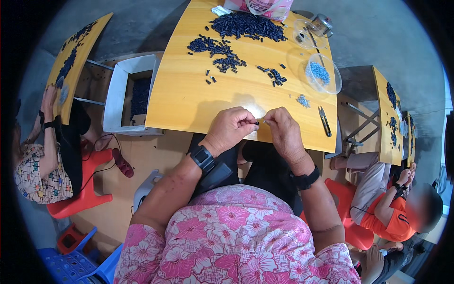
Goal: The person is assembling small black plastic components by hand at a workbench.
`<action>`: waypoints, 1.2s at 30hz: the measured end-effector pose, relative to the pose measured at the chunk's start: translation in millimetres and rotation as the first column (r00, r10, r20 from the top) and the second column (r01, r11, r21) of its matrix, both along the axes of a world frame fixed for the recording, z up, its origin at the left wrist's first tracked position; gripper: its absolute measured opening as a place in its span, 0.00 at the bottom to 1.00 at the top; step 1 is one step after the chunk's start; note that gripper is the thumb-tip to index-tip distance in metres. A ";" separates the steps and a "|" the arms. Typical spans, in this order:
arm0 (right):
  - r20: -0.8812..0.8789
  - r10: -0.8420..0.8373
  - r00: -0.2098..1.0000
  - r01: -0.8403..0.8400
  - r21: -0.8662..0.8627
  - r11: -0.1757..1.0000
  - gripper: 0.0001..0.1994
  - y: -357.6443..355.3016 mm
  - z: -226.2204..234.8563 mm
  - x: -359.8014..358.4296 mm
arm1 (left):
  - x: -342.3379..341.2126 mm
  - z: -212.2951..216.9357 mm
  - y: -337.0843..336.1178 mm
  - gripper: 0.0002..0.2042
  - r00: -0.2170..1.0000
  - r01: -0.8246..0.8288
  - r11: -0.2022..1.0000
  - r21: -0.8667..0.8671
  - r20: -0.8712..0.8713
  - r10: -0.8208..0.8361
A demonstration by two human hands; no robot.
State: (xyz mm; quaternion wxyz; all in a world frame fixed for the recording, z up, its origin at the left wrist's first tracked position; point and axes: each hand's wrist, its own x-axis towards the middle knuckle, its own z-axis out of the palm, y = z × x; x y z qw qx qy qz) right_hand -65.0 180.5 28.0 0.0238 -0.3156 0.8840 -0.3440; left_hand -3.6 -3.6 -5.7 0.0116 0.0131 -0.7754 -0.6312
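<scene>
Two hands: your left hand (230,128) and right hand (284,131) pinch one small black piece (257,123) together.
Place: desk (189,94) near edge.

Grey concrete floor (373,33) under bright, even light. Yellow wooden table (189,94) in the middle, matching tables at the left (82,40) and right (383,118) edges. Red plastic stool (87,189) lower left, blue crate (71,265) in the corner, open cardboard box (116,94) beside the central table's left edge.
</scene>
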 end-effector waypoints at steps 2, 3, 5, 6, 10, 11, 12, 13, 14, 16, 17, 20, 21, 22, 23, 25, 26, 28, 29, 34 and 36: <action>-0.018 0.043 0.999 -0.043 -0.012 0.999 0.03 -1.5 0.0 3.1 | 0.8 1.0 -0.5 0.05 1.000 0.005 1.000 -0.025 -0.003 -0.005; -0.020 0.043 0.999 -0.043 -0.011 0.999 0.03 -1.1 -0.7 4.1 | 0.9 1.1 -0.2 0.05 1.000 0.005 1.000 -0.024 -0.005 -0.005; -0.040 0.040 0.998 -0.039 0.028 0.999 0.03 -0.7 -2.2 5.4 | 0.7 1.1 0.9 0.06 1.000 0.005 0.999 -0.043 -0.013 -0.006; -0.040 0.043 0.998 -0.042 0.028 0.999 0.03 -1.4 -2.0 6.3 | 1.1 0.2 1.5 0.06 1.000 0.002 0.999 -0.042 -0.013 -0.003; -0.074 0.056 0.996 -0.052 0.061 0.997 0.03 -3.8 -1.7 8.5 | 1.7 -0.9 3.2 0.07 0.993 -0.041 0.999 -0.024 -0.115 0.038; -0.090 0.060 0.994 -0.053 0.076 0.996 0.03 -4.0 -1.7 8.7 | 1.7 -0.3 3.0 0.08 0.992 -0.043 0.998 -0.038 -0.121 0.038; -0.089 0.062 0.994 -0.055 0.078 0.995 0.03 -4.3 -1.8 8.7 | 1.9 1.6 2.2 0.08 0.992 -0.045 0.998 -0.036 -0.120 0.040; -0.113 0.073 0.991 -0.061 0.105 0.993 0.04 -4.5 -1.8 8.4 | 1.9 4.7 1.1 0.06 0.997 -0.018 0.998 -0.064 -0.075 0.014; -0.137 0.084 0.987 -0.065 0.132 0.989 0.04 -4.8 -1.7 8.3 | 2.0 6.0 0.4 0.05 1.000 0.010 0.996 -0.090 -0.029 -0.012; -0.147 0.098 0.984 -0.072 0.169 0.983 0.04 -6.7 2.6 9.8 | 2.7 5.2 -0.4 0.05 0.999 0.002 0.996 -0.087 -0.032 -0.004; -0.158 0.108 0.981 -0.075 0.204 0.976 0.05 -7.7 4.9 10.6 | 3.0 4.7 -0.5 0.05 0.999 -0.003 0.996 -0.086 -0.035 0.000; -0.206 0.166 0.964 -0.104 0.282 0.954 0.04 -7.7 9.9 10.8 | 1.8 1.9 1.4 0.05 0.999 -0.024 0.997 -0.074 -0.025 0.022; -0.204 0.169 0.964 -0.107 0.283 0.953 0.04 -8.3 11.0 11.7 | 2.0 3.1 1.9 0.05 0.999 -0.026 0.997 -0.072 -0.024 0.025; -0.225 0.183 0.957 -0.107 0.312 0.944 0.04 -9.2 12.1 12.8 | 2.3 5.3 2.1 0.05 0.999 -0.034 0.996 -0.084 -0.026 0.032; -0.245 0.198 0.949 -0.106 0.341 0.934 0.04 -10.0 12.4 13.7 | 2.6 6.3 2.3 0.06 0.999 -0.042 0.995 -0.096 -0.029 0.039; -0.263 0.197 0.945 -0.100 0.340 0.935 0.04 -10.4 11.4 15.5 | 1.9 5.6 2.7 0.06 0.999 -0.044 0.996 -0.082 -0.028 0.042; -0.282 0.193 0.940 -0.092 0.337 0.937 0.04 -10.5 11.1 16.5 | 1.8 5.2 3.1 0.06 0.999 -0.045 0.996 -0.071 -0.029 0.043; -0.300 0.196 0.934 -0.086 0.343 0.935 0.04 -12.3 11.2 18.2 | 2.1 5.0 2.9 0.06 0.998 -0.055 0.995 -0.080 -0.043 0.052; -0.318 0.196 0.928 -0.077 0.349 0.934 0.04 -13.3 11.1 18.9 | 2.1 4.9 2.9 0.06 0.997 -0.063 0.994 -0.090 -0.057 0.058; -0.337 0.223 0.915 -0.049 0.456 0.889 0.05 -19.7 17.8 22.8 | 1.1 2.9 2.9 0.05 0.997 -0.064 0.991 -0.118 -0.056 0.057; -0.336 0.242 0.910 -0.048 0.496 0.867 0.05 -21.1 18.2 22.7 | 1.3 2.3 2.4 0.05 0.996 -0.064 0.991 -0.115 -0.069 0.056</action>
